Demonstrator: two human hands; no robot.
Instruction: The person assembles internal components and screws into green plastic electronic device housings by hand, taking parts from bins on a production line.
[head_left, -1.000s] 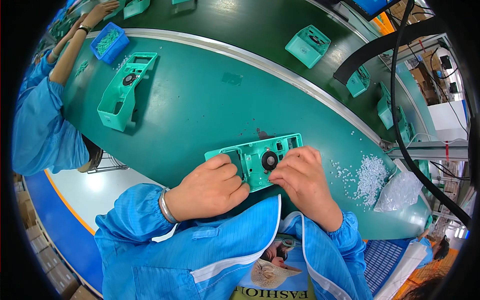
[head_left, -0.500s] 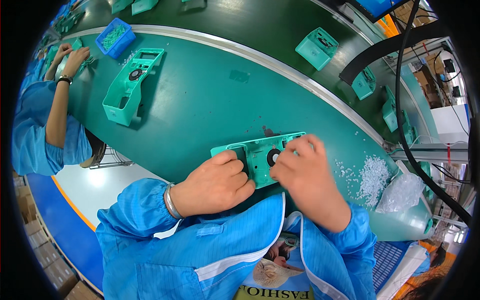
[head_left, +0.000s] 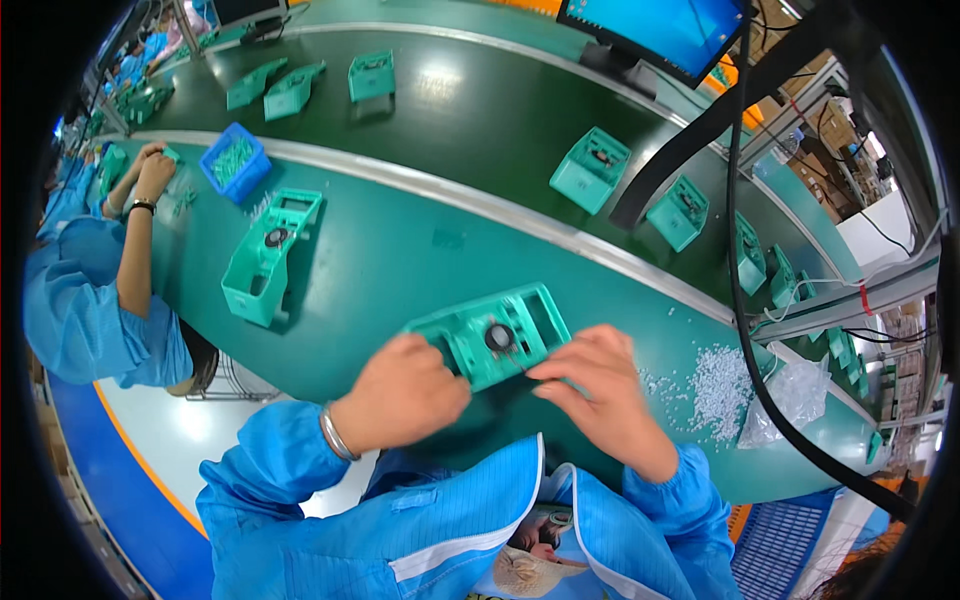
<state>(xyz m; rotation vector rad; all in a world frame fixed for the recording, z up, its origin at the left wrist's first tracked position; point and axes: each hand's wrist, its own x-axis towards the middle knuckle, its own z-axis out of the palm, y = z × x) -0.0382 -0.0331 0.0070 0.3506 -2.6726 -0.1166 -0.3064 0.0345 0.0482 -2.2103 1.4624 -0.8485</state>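
Observation:
A green plastic housing (head_left: pixel 470 322) with a round black speaker-like part (head_left: pixel 499 338) in its middle is tilted up just above the bench in front of me. My left hand (head_left: pixel 408 392) is closed around the housing's left end, a metal bangle on that wrist. At the housing's lower right edge is my right hand (head_left: pixel 597 388), its thumb and fingers drawn into a pinch. Whatever those fingertips hold, if anything, is too small to make out. The end of the housing under my left fingers is hidden.
Left of centre lies another green housing (head_left: pixel 262 265), near a blue bin (head_left: pixel 237 170) of small green parts. White pellets (head_left: pixel 722 390) and a clear bag (head_left: pixel 790 400) lie right. Beyond the metal rail, a dark belt (head_left: pixel 440 115) carries housings. A black cable (head_left: pixel 745 250) hangs right; a co-worker's arm (head_left: pixel 135 250) is left.
The housing has turned, its right end now higher and farther from me. My right hand has moved from over its upper right part down to its lower right edge. The view has shifted.

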